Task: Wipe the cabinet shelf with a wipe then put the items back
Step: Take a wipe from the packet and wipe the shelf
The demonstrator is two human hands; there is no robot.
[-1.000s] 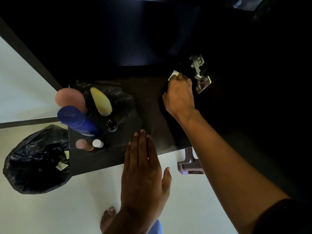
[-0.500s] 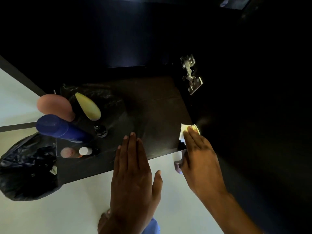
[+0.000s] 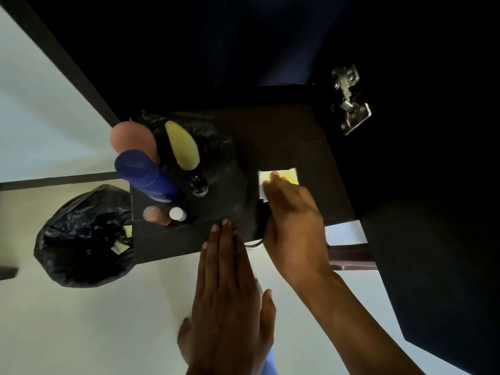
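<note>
right hand (image 3: 293, 228): flat, pressing wipe (image 3: 281, 177) on shelf (image 3: 311, 147) | left hand (image 3: 230, 290): released, flat | bin bag (image 3: 81, 236): scraps inside

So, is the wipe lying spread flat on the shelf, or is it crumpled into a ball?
Spread flat. The wipe shows straight edges and square corners on the dark shelf, with the right hand pressing its near part.

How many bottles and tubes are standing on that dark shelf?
6, all clustered at the left end: pink-capped bottle, blue bottle, yellow-capped bottle, small dark bottle, small pink cap, white cap. More may hide behind them.
</note>
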